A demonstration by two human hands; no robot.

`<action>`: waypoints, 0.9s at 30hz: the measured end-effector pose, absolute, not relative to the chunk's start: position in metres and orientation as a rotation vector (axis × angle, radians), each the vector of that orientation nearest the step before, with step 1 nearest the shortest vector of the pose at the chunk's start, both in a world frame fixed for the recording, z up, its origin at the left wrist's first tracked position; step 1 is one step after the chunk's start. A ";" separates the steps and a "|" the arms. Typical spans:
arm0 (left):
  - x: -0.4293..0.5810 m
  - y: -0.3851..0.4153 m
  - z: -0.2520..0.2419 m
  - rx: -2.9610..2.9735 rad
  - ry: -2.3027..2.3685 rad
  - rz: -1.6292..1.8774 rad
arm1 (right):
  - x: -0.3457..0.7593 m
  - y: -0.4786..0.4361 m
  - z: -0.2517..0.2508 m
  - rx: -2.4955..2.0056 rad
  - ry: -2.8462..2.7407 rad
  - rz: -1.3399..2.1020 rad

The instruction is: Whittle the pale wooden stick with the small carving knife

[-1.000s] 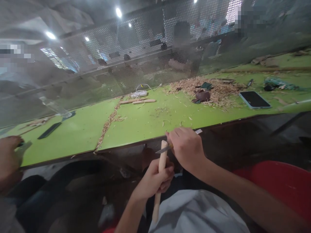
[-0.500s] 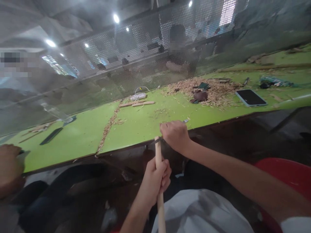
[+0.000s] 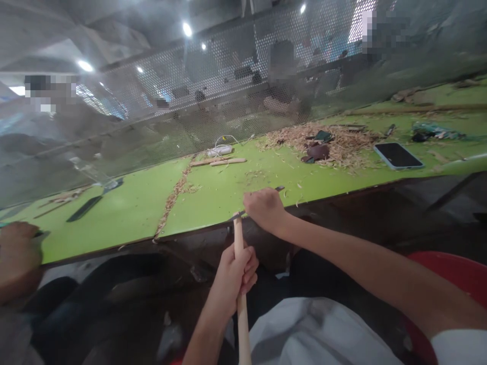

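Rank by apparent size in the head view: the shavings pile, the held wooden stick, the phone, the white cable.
1. shavings pile
2. wooden stick, though it is nearest the camera, so this is unsure
3. phone
4. white cable

Indoor light, moderate. We see it coming from round ceiling lamps (image 3: pixel 186 29) at top centre and top left, blown out to white spots with haze around them. The green table (image 3: pixel 125 213) is evenly lit and the brightest surface, with soft, faint shadows. Below its front edge we lose most detail: dark, muddy. The mesh screen (image 3: pixel 228 66) and all behind it are soft and low in contrast. Strong wide-angle bend: the table edge bows and the corners stretch. Another person's hand (image 3: pixel 17 253) at the left edge is smeared. Left hand (image 3: pixel 234 276) and stick (image 3: pixel 239 248) fairly sharp; right hand (image 3: pixel 264 209) and knife (image 3: pixel 238 215) slightly blurred. Some pixelated blocks up top.
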State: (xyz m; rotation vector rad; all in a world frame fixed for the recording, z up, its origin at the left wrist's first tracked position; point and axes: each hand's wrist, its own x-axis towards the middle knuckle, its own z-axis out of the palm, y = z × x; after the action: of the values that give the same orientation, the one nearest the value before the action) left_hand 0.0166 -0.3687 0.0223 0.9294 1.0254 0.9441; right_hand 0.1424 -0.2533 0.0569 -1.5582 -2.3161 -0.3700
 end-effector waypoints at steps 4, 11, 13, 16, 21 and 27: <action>0.014 -0.393 0.024 1.090 1.097 0.768 | 0.169 -0.242 0.073 -1.781 -2.200 -0.347; 0.003 -0.374 0.033 1.266 1.208 0.849 | 0.186 -0.282 0.105 -1.768 -2.191 -0.285; 0.001 -0.371 0.030 1.333 1.240 0.840 | 0.179 -0.302 0.104 -1.677 -2.202 -0.241; 0.000 -0.373 0.025 1.410 1.234 0.852 | 0.169 -0.325 0.096 -1.494 -2.163 -0.256; 0.001 -0.377 0.024 1.419 1.258 0.863 | 0.159 -0.335 0.083 -1.326 -2.090 -0.349; 0.003 -0.376 0.023 1.421 1.283 0.879 | 0.157 -0.333 0.083 -1.336 -2.079 -0.379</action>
State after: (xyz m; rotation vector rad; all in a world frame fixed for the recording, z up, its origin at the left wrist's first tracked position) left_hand 0.0033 -0.3759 0.0231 1.4210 1.2832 0.8791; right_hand 0.1573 -0.3331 0.0833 -1.3356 -2.0789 -0.3790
